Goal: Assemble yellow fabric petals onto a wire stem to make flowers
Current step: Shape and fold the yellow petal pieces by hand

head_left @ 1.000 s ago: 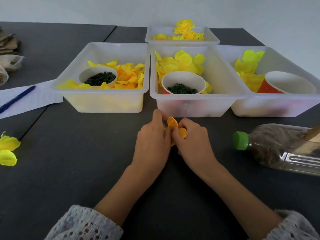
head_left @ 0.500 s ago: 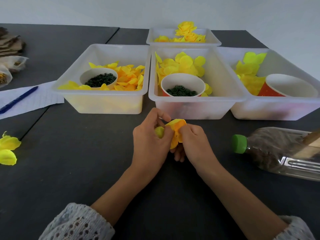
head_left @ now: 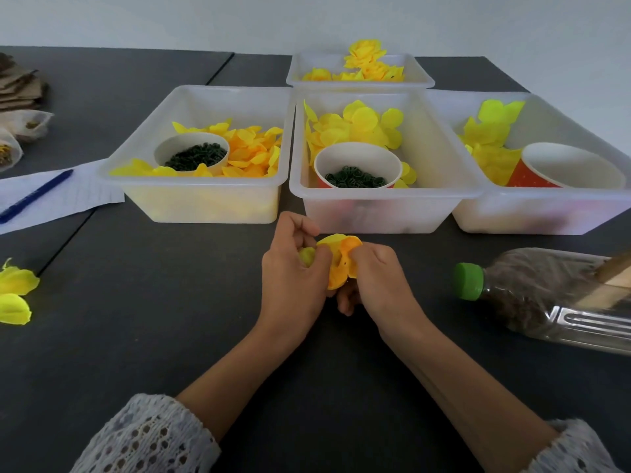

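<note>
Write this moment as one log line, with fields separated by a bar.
step: petal assembly | left hand: holds petal cluster | right hand: pinches petal cluster | place: above table, before middle bin

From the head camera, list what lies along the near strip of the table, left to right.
Loose yellow petals at the left edge → left hand → orange-yellow petal cluster pinched between both hands → right hand → green-capped plastic bottle lying on its side.

Single head-worn view, wide-angle, looks forward and down across dark table (head_left: 136,319); hands near, lower centre; plastic bins (head_left: 211,203) beyond; wall at top edge.
</note>
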